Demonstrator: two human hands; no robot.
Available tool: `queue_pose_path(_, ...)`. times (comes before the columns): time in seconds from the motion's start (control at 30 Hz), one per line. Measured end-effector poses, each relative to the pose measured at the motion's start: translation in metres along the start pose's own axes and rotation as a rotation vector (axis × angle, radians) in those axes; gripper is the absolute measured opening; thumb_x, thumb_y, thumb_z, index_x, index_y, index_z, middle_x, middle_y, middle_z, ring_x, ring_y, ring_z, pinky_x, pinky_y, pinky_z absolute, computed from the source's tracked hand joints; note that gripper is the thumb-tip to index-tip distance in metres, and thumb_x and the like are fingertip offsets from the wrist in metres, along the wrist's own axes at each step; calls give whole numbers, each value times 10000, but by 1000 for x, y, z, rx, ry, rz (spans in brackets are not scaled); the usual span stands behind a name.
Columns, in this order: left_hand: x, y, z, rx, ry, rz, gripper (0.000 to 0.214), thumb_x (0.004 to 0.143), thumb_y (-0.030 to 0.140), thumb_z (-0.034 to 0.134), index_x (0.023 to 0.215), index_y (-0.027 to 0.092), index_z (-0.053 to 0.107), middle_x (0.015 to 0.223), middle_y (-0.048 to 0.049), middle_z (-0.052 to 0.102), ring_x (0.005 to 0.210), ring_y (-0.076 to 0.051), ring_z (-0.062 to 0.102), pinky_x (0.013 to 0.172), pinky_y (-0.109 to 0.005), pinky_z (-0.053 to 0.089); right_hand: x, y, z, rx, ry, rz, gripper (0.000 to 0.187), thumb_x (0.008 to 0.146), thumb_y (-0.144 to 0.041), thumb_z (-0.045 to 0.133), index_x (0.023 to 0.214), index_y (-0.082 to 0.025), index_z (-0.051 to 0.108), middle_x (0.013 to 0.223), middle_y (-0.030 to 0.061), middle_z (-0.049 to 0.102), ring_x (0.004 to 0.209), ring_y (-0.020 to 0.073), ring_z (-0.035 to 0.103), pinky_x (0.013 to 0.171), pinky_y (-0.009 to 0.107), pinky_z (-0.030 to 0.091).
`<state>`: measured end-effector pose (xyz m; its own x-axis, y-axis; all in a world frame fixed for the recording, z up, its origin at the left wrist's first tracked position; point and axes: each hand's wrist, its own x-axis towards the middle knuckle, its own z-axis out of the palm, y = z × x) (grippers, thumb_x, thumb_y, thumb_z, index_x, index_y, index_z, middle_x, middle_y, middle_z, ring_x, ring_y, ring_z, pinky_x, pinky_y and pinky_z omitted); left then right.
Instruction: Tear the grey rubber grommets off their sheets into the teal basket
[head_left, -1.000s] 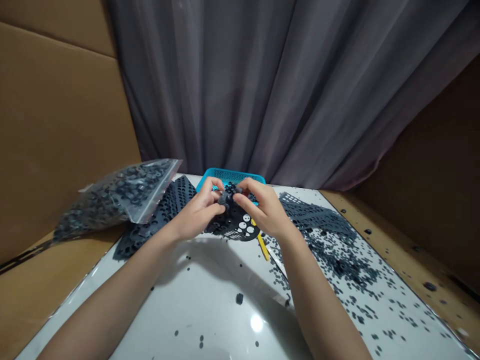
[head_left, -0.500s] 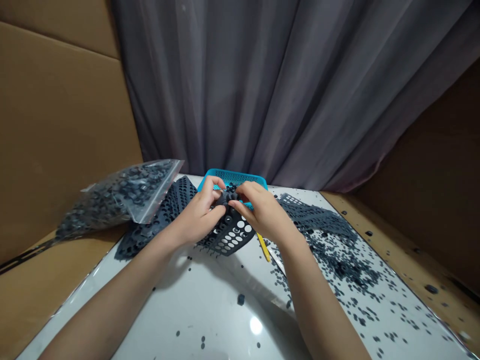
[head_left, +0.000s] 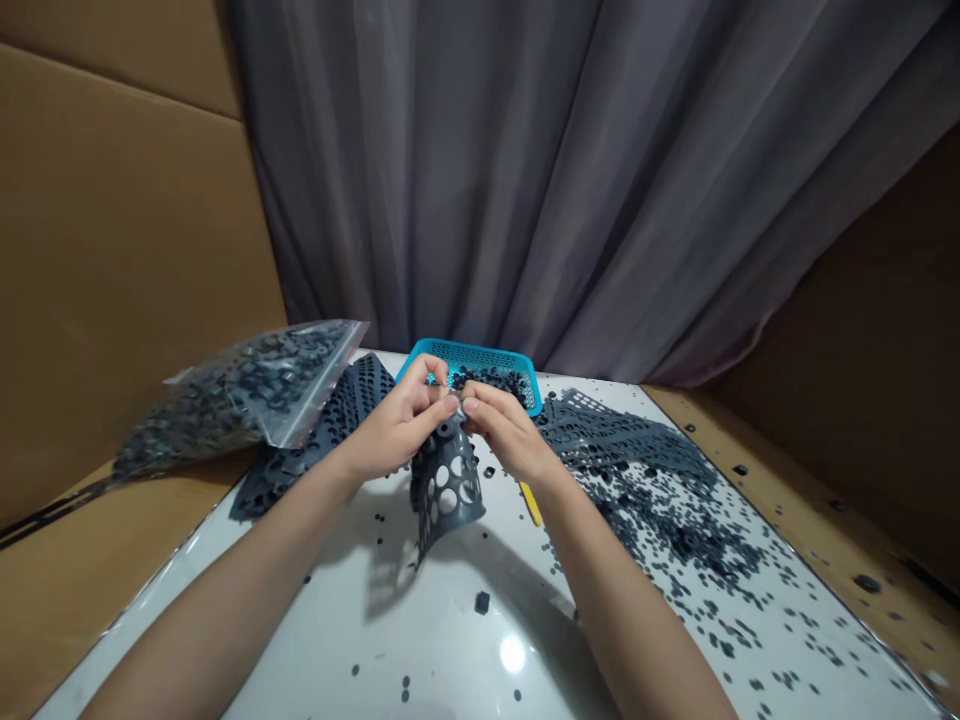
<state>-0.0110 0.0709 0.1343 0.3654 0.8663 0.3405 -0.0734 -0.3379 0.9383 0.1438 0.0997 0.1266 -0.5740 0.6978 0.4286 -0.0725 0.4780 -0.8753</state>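
Observation:
Both hands meet in the middle, pinching a dark, flexible sheet full of round holes (head_left: 456, 505). My left hand (head_left: 401, 420) grips its upper edge between thumb and fingers. Close beside it, my right hand (head_left: 504, 425) is closed on the same edge, thumb tip near the left thumb. The sheet hangs curved below the fingers, above the white table (head_left: 420, 640). Just behind the hands stands a blue basket (head_left: 472, 350) with small dark pieces (head_left: 495, 378) in it. Whether a small piece sits between the fingertips is hidden.
A clear zip bag of dark pieces (head_left: 247, 390) lies at left, beside stacked perforated sheets (head_left: 349, 405). More perforated sheets (head_left: 630, 435) and many scattered dark bits (head_left: 690, 540) cover the right side. A yellow-handled tool (head_left: 531, 503) lies by my right wrist. A grey curtain (head_left: 480, 180) hangs behind.
The sheet has turned and now hangs downward from my fingers. My right hand has moved slightly left and down, uncovering more of the basket and its pieces.

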Motion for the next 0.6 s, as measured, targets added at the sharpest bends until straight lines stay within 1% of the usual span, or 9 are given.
queue_pose_path(0.07,3,-8,3,-184,56,62,279,832,346,547,861,247,287,569,100,313,444,-57,284,446,-166,258,2,8,8,238,100,48,257,812,-380,450,649,-200,366,573,-52,250,514,97,240,499,234,242)
queue_pose_path(0.13,6,-13,7,-278,105,95,321,811,323,588,831,241,279,574,101,299,452,-47,289,453,-149,280,4,13,15,333,196,75,245,759,-392,493,657,-200,381,576,-49,244,515,99,230,495,236,236)
queue_pose_path(0.23,6,-13,12,-368,144,95,352,792,298,619,809,236,273,579,102,325,467,-41,322,466,-136,307,5,10,16,349,274,82,269,753,-402,470,638,-216,314,589,-38,238,524,115,233,500,251,258)
queue_pose_path(0.33,4,-10,16,-453,195,78,359,784,306,623,804,240,270,595,98,396,486,-48,384,467,-137,325,6,0,0,283,380,13,322,837,-417,328,648,-226,150,602,-43,137,511,135,158,493,272,272)
queue_pose_path(0.4,4,-10,18,-438,178,44,329,791,305,612,816,239,290,597,96,432,491,-50,407,472,-140,331,7,-5,-19,188,464,-78,315,876,-411,250,669,-224,104,622,-43,105,512,144,136,495,278,286)
queue_pose_path(0.47,4,-13,19,-376,124,-11,274,808,307,587,847,236,326,620,88,483,500,-52,432,492,-151,349,9,1,-41,28,500,-144,287,897,-406,197,675,-232,147,626,-39,147,512,147,196,513,276,322)
queue_pose_path(0.53,6,-18,18,-298,118,-63,220,823,316,559,885,230,366,655,70,528,521,-63,465,514,-171,368,13,19,-61,-291,448,-123,280,915,-378,128,713,-237,260,632,-25,262,544,148,317,560,275,372)
queue_pose_path(0.57,7,-19,17,-258,141,-85,204,824,319,552,898,225,387,664,62,539,531,-70,476,522,-180,374,16,31,-70,-507,398,-74,304,921,-350,110,747,-228,327,649,-10,339,582,149,379,592,276,392)
queue_pose_path(0.6,7,-20,16,-223,174,-104,194,821,318,551,906,220,407,664,58,542,536,-74,483,527,-185,376,19,45,-78,-740,304,-2,315,923,-323,132,793,-208,395,693,14,427,645,151,440,639,281,408)
